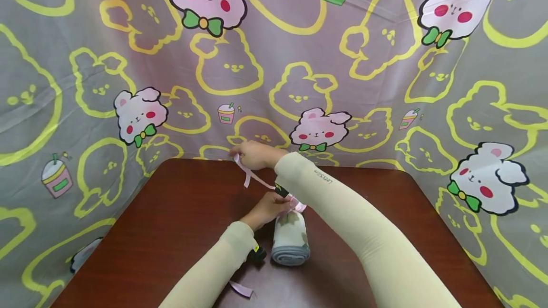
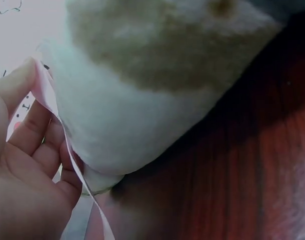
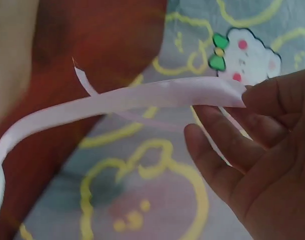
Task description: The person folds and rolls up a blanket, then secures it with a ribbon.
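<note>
A rolled towel, white with brownish patches and a grey edge, lies on the table with its coiled end facing me. At its far end my left hand pinches a pink satin ribbon between thumb and forefinger, right beside the towel. My right hand, crossed over to the back edge of the table, pinches the ribbon between thumb and fingers. From there the ribbon runs back toward the towel, and a short tail dangles below the right hand. The right forearm partly hides the ribbon at the towel's far end.
The dark red-brown table extends to both sides. A loose ribbon end lies near its front, beside the left forearm. A grey cloth with cartoon animals hangs round the back and sides.
</note>
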`<state>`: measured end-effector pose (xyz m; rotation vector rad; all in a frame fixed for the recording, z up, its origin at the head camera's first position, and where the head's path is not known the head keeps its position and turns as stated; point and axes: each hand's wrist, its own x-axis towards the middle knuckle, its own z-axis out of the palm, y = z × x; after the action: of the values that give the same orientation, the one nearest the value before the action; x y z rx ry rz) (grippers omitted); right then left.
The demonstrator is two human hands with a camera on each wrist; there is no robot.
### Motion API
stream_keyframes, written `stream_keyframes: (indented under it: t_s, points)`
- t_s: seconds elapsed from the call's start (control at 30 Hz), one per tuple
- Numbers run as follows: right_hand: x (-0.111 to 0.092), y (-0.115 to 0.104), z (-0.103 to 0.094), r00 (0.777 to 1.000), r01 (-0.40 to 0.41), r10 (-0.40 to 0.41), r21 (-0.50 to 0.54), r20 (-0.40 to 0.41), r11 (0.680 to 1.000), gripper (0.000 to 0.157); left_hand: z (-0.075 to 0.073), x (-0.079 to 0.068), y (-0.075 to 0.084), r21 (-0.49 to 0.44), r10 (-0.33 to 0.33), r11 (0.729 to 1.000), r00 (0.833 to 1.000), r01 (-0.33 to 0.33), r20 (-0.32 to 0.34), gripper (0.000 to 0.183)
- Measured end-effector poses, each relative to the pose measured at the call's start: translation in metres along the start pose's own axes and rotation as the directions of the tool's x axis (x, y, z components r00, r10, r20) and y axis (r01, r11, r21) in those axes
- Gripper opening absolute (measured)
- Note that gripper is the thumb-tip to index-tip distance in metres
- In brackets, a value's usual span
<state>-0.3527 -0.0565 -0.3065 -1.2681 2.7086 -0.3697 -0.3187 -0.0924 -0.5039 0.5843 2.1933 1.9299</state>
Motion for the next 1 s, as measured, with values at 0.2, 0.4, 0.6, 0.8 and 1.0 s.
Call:
stream_keyframes:
  t_s: [0.2, 0.4, 0.6, 0.8, 1.0]
  points:
    - [0.008, -0.005, 0.035, 0.991, 0.035, -0.049, 0.115, 0.127, 0.993, 0.053, -0.002, -0.006, 0.009, 0.157, 0.006, 0.988, 0.998, 0.003, -0.06, 0.015]
    - [-0.003, -0.001, 0.031, 0.991, 0.067, -0.078, 0.106, 0.109, 0.992, 0.043, 0.0, -0.007, 0.008, 0.098, 0.0, 0.995, 0.999, 0.005, -0.052, 0.014]
    - [-0.033, 0.017, 0.007, 0.997, 0.064, -0.068, 0.089, 0.043, 0.994, 0.033, 0.0, -0.003, -0.002, -0.02, 0.011, 1.0, 1.0, -0.011, -0.004, 0.017]
    - [-0.064, 0.045, -0.005, 1.0, 0.026, -0.026, 0.13, -0.003, 0.991, 0.028, -0.001, -0.004, 0.0, 0.03, 0.029, 0.999, 0.999, -0.028, -0.022, 0.03]
    - [-0.097, 0.07, -0.003, 0.997, 0.015, -0.003, 0.162, -0.071, 0.987, 0.023, 0.001, -0.002, -0.001, 0.025, 0.018, 1.0, 1.0, -0.017, -0.008, 0.031]
